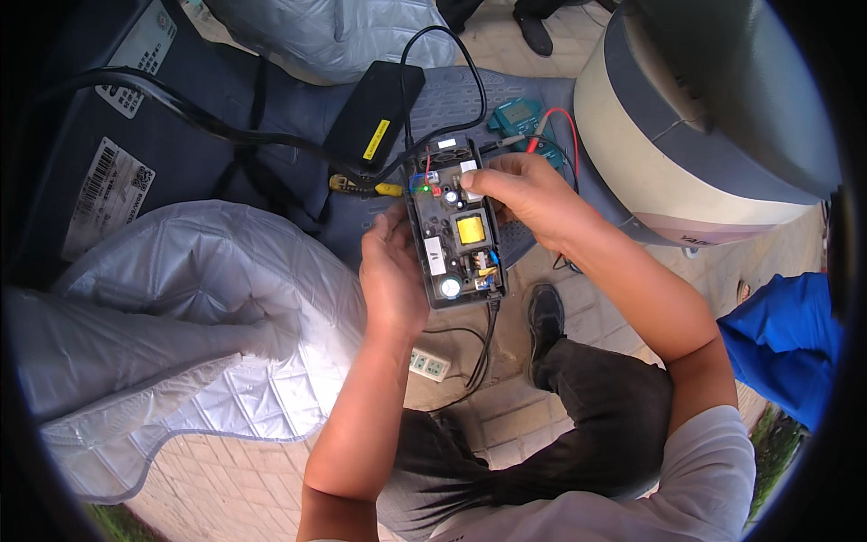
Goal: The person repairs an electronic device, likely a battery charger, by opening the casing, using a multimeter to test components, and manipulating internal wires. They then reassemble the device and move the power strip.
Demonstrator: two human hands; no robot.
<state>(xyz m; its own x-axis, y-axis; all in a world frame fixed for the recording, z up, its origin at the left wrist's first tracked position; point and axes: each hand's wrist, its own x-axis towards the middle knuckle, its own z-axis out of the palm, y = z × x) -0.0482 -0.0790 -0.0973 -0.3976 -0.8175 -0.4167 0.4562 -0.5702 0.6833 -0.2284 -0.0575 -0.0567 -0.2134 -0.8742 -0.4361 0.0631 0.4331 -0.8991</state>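
An opened charger (pixel 440 226), a black case with its circuit board bare, is held up in front of me. On the board show a yellow transformer, capacitors and a small lit green light. My left hand (pixel 395 275) supports the case along its left side, the fingers partly hidden beneath it. My right hand (pixel 537 200) grips the upper right edge, its thumb lying over the board. Black cables leave the case at both ends. Just left of it lie pliers (pixel 361 187) with yellow on the handles. Beyond is a black case part (pixel 375 117) with a yellow label.
A teal multimeter (pixel 518 116) with red and black leads sits on the scooter's grey footboard (pixel 442 95). The cream and grey scooter seat base (pixel 623 135) stands at right. A silver quilted cover (pixel 271 397) drapes at left. A power strip (pixel 429 364) lies on the paving below.
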